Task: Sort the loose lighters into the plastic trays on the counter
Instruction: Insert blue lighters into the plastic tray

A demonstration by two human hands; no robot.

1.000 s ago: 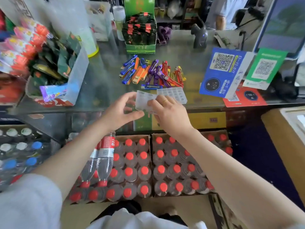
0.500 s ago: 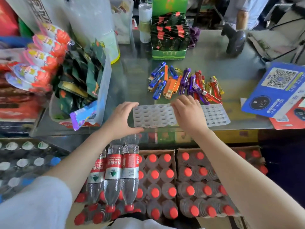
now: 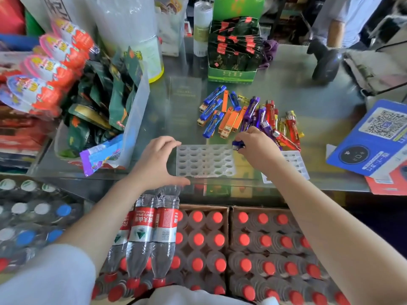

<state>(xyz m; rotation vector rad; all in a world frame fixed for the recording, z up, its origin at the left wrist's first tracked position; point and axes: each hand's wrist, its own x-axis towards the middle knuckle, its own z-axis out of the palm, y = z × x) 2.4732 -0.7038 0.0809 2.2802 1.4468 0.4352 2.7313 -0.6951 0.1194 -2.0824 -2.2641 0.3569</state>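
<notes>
Basically just starting — the counter (image 3: 297, 89) is still carrying the whole pile of lighters (image 3: 246, 115), and both trays, the near tray (image 3: 204, 160) and second tray (image 3: 295, 164), are sitting empty. Left hand (image 3: 157, 164) is bracing the near tray, fingers spread wide. Right hand (image 3: 256, 146) is pinching one blue lighter (image 3: 239, 144) at the tray's far corner.

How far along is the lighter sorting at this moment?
Barely begun. Done: both trays lie on the counter, and every visible slot of the near tray is empty. In hand: the right hand holds a blue lighter at that tray's corner; the left hand steadies its edge. Left: the whole lighter pile.
</notes>
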